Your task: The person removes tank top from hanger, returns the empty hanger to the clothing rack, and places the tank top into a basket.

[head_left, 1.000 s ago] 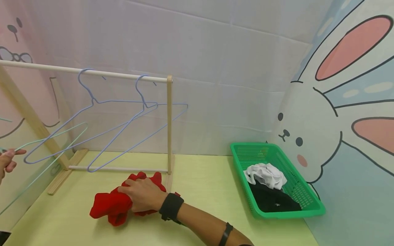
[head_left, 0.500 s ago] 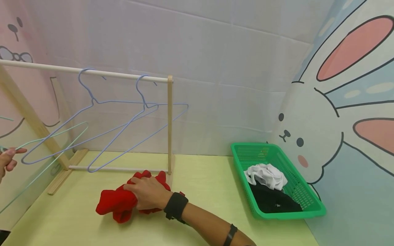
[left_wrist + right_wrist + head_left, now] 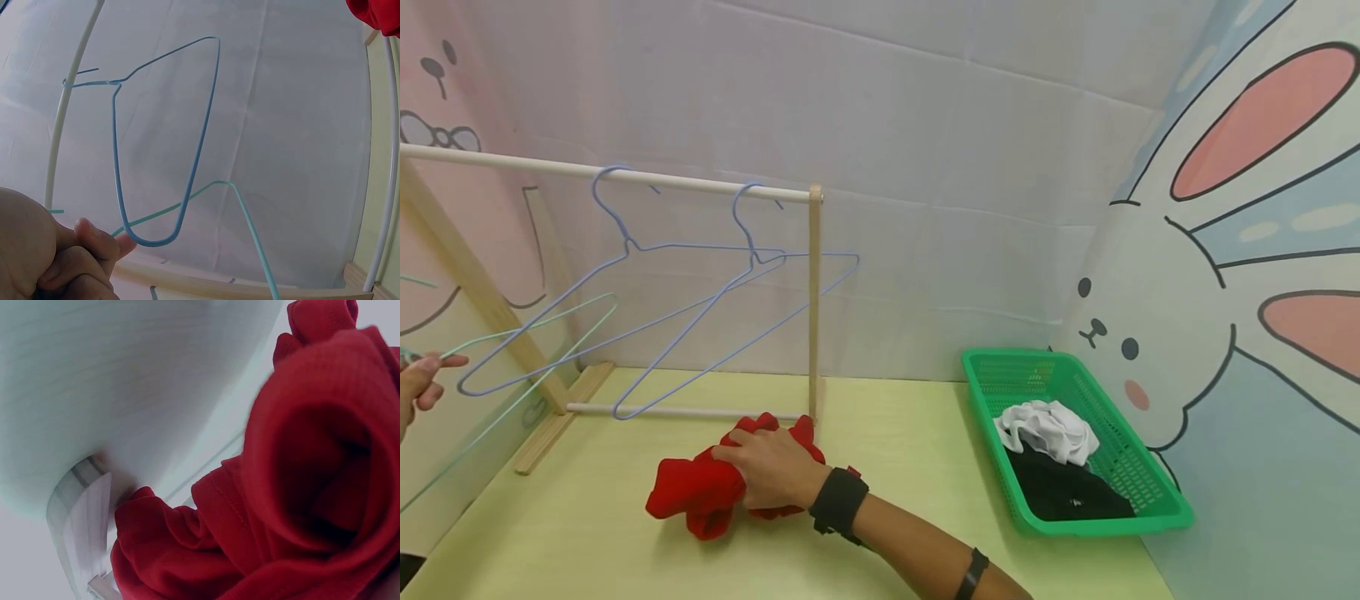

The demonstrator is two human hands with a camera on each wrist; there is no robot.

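Observation:
At the left edge of the head view, my left hand [image 3: 421,387] holds a mint-green hanger [image 3: 505,402] by its neck. The left wrist view shows that hand's curled fingers [image 3: 94,250] at the hanger, whose hook end is mostly hidden. My right hand [image 3: 775,469] grips a bunched red garment [image 3: 688,492] from above, low over the table in front of the rack. In the right wrist view, the red garment [image 3: 269,531] fills much of the picture, and a rolled opening in it faces the camera.
Two blue hangers [image 3: 681,332] [image 3: 749,265] hang from the white rail [image 3: 685,181] of a wooden rack. A green basket [image 3: 981,417] on the right holds a white cloth [image 3: 1048,429] and a black cloth [image 3: 1063,487]. A printed curtain [image 3: 940,275] stands behind the pale yellow table [image 3: 910,517].
My right hand has shifted a little to the right, bringing the red garment along. The left hand and the mint-green hanger have risen very slightly.

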